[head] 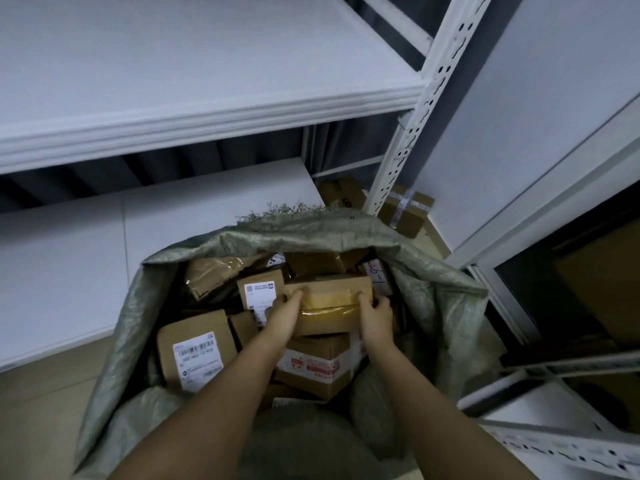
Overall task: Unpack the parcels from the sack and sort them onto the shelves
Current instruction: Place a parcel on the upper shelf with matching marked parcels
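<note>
Both forearms are reached into sack (131, 327); taped box (329, 296) on top of pile is gripped at both ends, left hand (289, 308), right hand (375, 311), fingers curled, probably for level lift; shelves (207, 109) bare.

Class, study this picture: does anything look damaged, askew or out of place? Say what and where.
The sack has a frayed far rim with loose strands sticking up. Inside, the parcels lie jumbled at odd angles. Both hands, left hand and right hand, grip the taped box.
</note>
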A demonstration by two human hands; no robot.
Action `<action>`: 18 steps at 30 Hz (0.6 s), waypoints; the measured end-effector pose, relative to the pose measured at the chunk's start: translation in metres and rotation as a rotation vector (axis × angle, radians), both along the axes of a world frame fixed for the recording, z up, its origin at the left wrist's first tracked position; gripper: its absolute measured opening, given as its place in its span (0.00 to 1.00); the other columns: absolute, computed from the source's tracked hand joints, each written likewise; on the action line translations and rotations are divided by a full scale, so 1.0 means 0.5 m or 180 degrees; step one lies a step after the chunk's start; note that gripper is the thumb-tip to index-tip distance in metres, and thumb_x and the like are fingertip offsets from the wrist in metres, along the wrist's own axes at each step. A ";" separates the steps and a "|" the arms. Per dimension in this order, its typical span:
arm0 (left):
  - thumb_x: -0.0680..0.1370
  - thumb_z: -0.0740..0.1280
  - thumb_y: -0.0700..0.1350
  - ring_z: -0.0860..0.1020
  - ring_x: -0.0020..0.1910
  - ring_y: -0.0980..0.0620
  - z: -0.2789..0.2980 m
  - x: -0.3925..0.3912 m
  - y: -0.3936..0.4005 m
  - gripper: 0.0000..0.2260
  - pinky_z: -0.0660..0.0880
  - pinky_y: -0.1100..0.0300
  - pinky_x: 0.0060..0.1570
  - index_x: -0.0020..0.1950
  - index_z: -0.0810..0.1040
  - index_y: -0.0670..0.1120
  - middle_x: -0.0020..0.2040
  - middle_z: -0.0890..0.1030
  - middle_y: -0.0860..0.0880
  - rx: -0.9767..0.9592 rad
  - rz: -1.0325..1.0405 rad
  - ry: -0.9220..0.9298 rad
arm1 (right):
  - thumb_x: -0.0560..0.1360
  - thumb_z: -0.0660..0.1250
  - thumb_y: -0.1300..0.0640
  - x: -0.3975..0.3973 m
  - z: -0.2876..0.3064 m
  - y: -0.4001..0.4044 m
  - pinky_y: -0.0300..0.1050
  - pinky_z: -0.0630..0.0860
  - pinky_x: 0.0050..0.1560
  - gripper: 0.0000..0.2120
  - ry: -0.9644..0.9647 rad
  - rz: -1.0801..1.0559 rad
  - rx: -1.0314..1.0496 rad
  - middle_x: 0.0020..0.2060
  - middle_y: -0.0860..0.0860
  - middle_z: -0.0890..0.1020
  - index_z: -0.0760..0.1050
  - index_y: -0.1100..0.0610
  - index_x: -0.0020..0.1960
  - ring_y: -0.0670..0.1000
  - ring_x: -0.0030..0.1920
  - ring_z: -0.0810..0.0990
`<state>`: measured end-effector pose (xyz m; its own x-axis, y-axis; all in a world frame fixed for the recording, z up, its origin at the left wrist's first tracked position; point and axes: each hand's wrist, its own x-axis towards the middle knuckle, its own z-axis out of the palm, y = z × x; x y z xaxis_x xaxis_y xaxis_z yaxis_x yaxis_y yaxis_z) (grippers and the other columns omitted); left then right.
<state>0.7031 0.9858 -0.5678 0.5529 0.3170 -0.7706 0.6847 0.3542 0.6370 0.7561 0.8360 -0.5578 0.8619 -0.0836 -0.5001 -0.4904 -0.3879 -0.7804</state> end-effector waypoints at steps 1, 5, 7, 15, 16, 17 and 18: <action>0.77 0.60 0.62 0.72 0.64 0.41 0.018 -0.016 0.001 0.28 0.69 0.46 0.66 0.72 0.67 0.46 0.67 0.72 0.41 0.0007 0.0025 -0.0011 | 0.78 0.62 0.49 -0.018 0.023 0.005 0.51 0.70 0.60 0.23 -0.0157 -0.0125 0.0007 0.64 0.55 0.70 0.65 0.57 0.70 0.55 0.60 0.72; 0.76 0.60 0.65 0.77 0.55 0.45 0.091 -0.092 -0.006 0.28 0.74 0.50 0.54 0.70 0.68 0.50 0.61 0.77 0.44 -0.0353 0.0347 -0.0153 | 0.78 0.62 0.46 -0.079 0.097 0.019 0.47 0.69 0.51 0.18 -0.0464 -0.0510 0.0141 0.61 0.54 0.69 0.68 0.55 0.62 0.51 0.54 0.71; 0.74 0.62 0.68 0.78 0.54 0.44 0.127 -0.128 -0.004 0.28 0.76 0.48 0.51 0.67 0.70 0.52 0.58 0.79 0.44 -0.0615 0.0615 -0.0230 | 0.76 0.62 0.39 -0.100 0.130 0.024 0.50 0.71 0.51 0.20 -0.0350 -0.0709 0.0301 0.59 0.54 0.69 0.68 0.54 0.58 0.53 0.52 0.72; 0.71 0.64 0.68 0.78 0.52 0.42 0.193 -0.221 0.035 0.21 0.75 0.44 0.54 0.53 0.74 0.54 0.51 0.79 0.43 -0.0791 0.0934 -0.0280 | 0.73 0.65 0.37 -0.144 0.214 0.022 0.59 0.74 0.59 0.15 0.0251 -0.0023 0.0941 0.55 0.54 0.75 0.66 0.46 0.50 0.56 0.54 0.76; 0.72 0.64 0.67 0.77 0.51 0.43 0.203 -0.228 0.042 0.19 0.76 0.46 0.51 0.52 0.74 0.55 0.51 0.78 0.43 -0.0808 0.0943 -0.0341 | 0.74 0.65 0.39 -0.148 0.229 0.023 0.58 0.74 0.59 0.16 0.0153 0.0113 0.1030 0.57 0.55 0.74 0.66 0.47 0.52 0.55 0.54 0.76; 0.72 0.65 0.66 0.77 0.51 0.43 0.212 -0.235 0.048 0.17 0.77 0.47 0.49 0.51 0.74 0.55 0.51 0.78 0.43 -0.0863 0.0960 -0.0395 | 0.73 0.66 0.40 -0.152 0.243 0.025 0.56 0.75 0.59 0.18 0.0028 0.0262 0.1101 0.58 0.55 0.73 0.67 0.48 0.54 0.55 0.55 0.75; 0.72 0.65 0.64 0.77 0.51 0.44 0.219 -0.242 0.054 0.16 0.77 0.48 0.48 0.51 0.74 0.54 0.52 0.77 0.43 -0.0937 0.0986 -0.0458 | 0.72 0.68 0.40 -0.156 0.259 0.028 0.53 0.75 0.57 0.20 -0.0121 0.0420 0.1168 0.60 0.54 0.72 0.67 0.50 0.57 0.54 0.57 0.75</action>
